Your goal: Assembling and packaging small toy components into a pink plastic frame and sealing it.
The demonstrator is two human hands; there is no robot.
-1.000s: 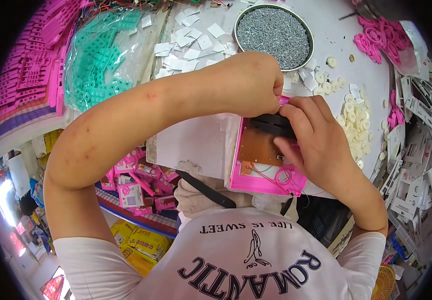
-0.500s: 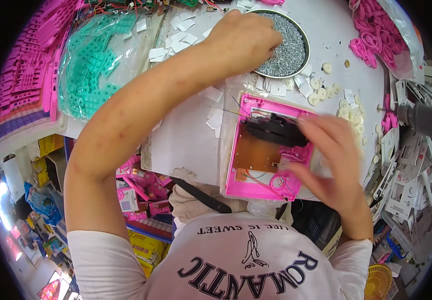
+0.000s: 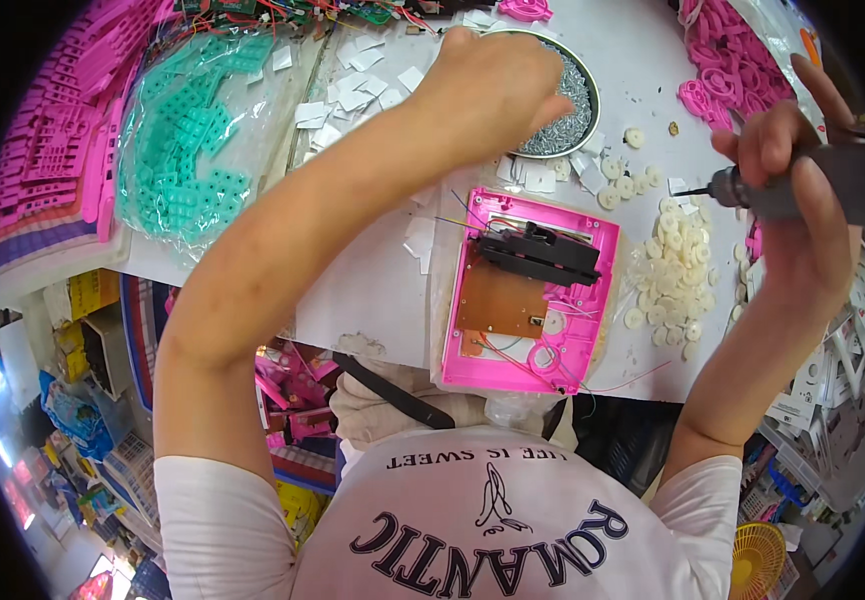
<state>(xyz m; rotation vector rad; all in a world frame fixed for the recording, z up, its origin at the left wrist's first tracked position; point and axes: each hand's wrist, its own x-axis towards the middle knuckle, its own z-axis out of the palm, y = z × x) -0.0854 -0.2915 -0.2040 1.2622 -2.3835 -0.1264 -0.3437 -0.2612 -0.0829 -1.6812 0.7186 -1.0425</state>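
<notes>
My left hand (image 3: 498, 92) is over the round metal bowl (image 3: 598, 92) of small silver screws (image 3: 571, 122). Its fingers are curled together at the screws, and whatever they pinch is hidden. At the right, my right hand (image 3: 798, 165) grips a dark electric screwdriver (image 3: 773, 192), whose thin bit points left. Between my arms lies an open pink plastic case (image 3: 601, 300) on the table. It holds a brown circuit board (image 3: 498, 295), a black plastic part (image 3: 543, 254) lying across it, and thin wires.
White plastic discs (image 3: 678, 265) are heaped right of the case. White paper pieces (image 3: 353, 90) lie left of the bowl. A clear bag of teal keypads (image 3: 193, 140) is at left, beside stacked pink parts (image 3: 48, 150). More pink parts (image 3: 738, 65) fill a bag at far right.
My right hand has left the black part, which now rests in the case, and moved up right to take hold of the screwdriver. My left hand stays at the screws.
</notes>
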